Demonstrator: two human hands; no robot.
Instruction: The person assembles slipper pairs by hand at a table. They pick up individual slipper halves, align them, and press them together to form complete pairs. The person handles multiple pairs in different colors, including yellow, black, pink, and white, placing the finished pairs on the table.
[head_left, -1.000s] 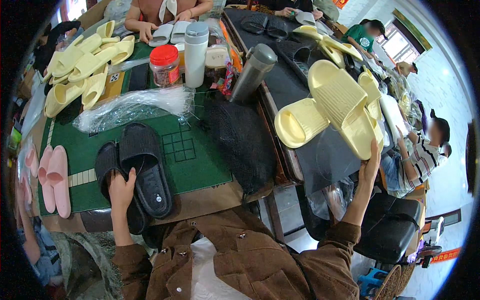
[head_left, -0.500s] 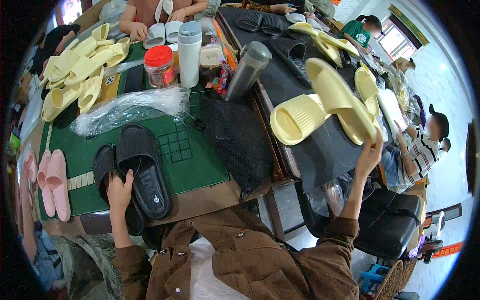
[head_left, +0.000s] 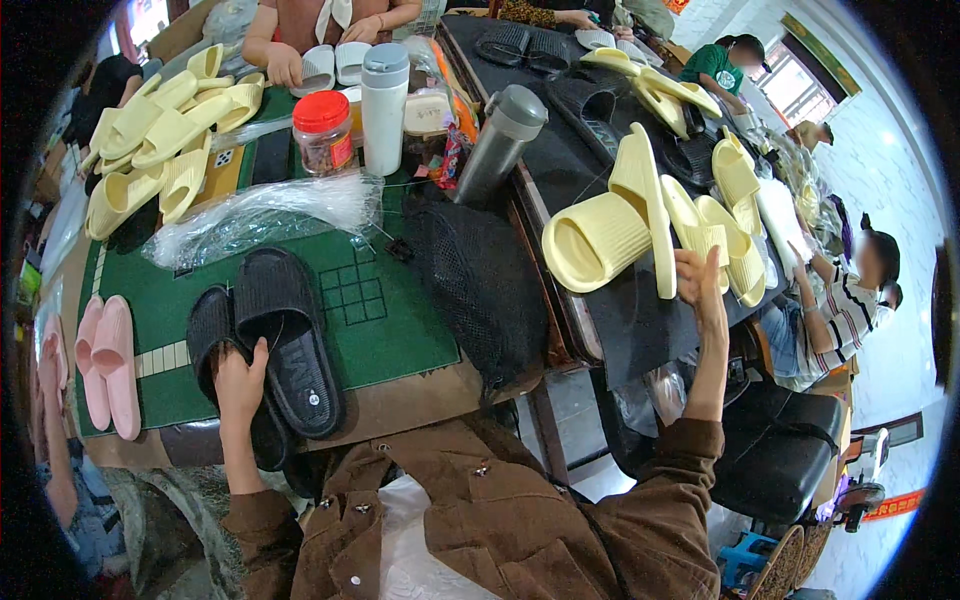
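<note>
My left hand (head_left: 240, 385) grips a black slipper (head_left: 208, 325) at the near edge of the green mat, its fingertips hidden at the strap. Against that slipper lies a second black slipper (head_left: 282, 310), sole down, with a thin clear thread at its strap. On the dark table to the right, my right hand (head_left: 703, 280) has its fingers apart beside a yellow slipper (head_left: 645, 210) tilted up on its side. Whether the fingertips touch it I cannot tell. Left of it rests another yellow slipper (head_left: 597, 242), strap facing me.
Pink slippers (head_left: 110, 360), a bundle of clear ties (head_left: 270, 215), a red-lidded jar (head_left: 323, 130), a white bottle (head_left: 384, 110) and a steel flask (head_left: 500, 145) stand or lie about. More yellow slippers (head_left: 150, 120) are piled far left. Co-workers sit around the tables.
My right hand has lowered the yellow slipper from the air onto the dark table beside its mate and let go. The left hand stays on the black slipper.
</note>
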